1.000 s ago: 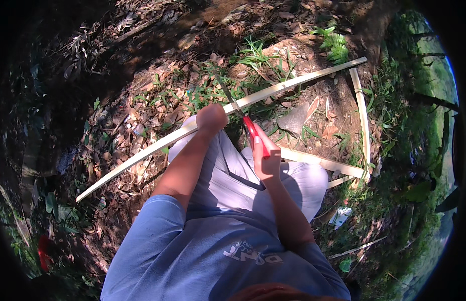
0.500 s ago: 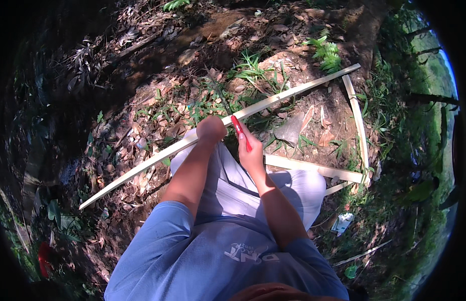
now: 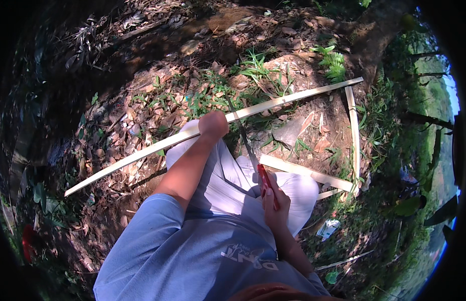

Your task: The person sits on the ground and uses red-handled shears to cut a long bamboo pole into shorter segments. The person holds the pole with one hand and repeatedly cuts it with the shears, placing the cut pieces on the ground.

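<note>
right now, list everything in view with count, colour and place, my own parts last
long strip: 1, pale, across the middle, under the left hand
saw: 1, red handle and dark blade, blade crossing the long strip
shorter strips: 3, pale, at the right, one partly hidden by the right knee
flat piece: 1, grey, on the ground beyond the right knee
fern: at least 1, green, upper right
dry leaves: many, brown, over the ground
small item: 1, white, lower right
thin stick: 1, pale, lower right
blurred thing: 1, red, lower left
shirt: 1, blue, bottom
trousers: 1 pair, pale, centre
left hand: 1, on the long strip
right hand: 1, around the saw's handle
</note>
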`<state>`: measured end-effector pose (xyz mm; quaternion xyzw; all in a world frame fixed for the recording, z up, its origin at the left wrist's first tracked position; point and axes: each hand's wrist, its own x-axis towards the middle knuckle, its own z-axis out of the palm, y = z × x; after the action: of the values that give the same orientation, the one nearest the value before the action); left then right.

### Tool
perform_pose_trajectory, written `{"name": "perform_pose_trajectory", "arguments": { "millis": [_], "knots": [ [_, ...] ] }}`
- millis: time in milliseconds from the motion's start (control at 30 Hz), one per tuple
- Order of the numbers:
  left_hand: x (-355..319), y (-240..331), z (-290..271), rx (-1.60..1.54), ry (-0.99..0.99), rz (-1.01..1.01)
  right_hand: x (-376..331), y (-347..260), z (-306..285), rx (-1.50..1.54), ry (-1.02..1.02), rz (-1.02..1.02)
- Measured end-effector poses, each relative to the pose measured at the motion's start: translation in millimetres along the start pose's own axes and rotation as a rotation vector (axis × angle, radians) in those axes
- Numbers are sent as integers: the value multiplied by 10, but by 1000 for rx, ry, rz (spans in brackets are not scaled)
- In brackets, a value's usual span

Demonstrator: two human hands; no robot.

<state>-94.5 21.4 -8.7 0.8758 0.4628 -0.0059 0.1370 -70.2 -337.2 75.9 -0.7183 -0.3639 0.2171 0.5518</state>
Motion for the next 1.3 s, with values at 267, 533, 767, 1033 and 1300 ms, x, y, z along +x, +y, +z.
{"name": "perform_pose_trajectory", "arguments": {
  "millis": [267, 533, 767, 1033, 1300],
  "knots": [
    [-79, 7, -98, -21, 9, 30, 2070, 573, 1296, 128, 185, -295],
    [59, -43, -47, 5, -74, 29, 2053, 653, 1275, 199, 72, -77],
    [454, -195, 123, -5, -277, 65, 335, 483, 416, -60, -2, 3],
    [722, -481, 517, 58, -297, 307, -579, 52, -91, -132, 32, -43],
    [626, -312, 199, 40, -367, 365, 965, 453, 731, 113, 115, -33]
  ]
}}
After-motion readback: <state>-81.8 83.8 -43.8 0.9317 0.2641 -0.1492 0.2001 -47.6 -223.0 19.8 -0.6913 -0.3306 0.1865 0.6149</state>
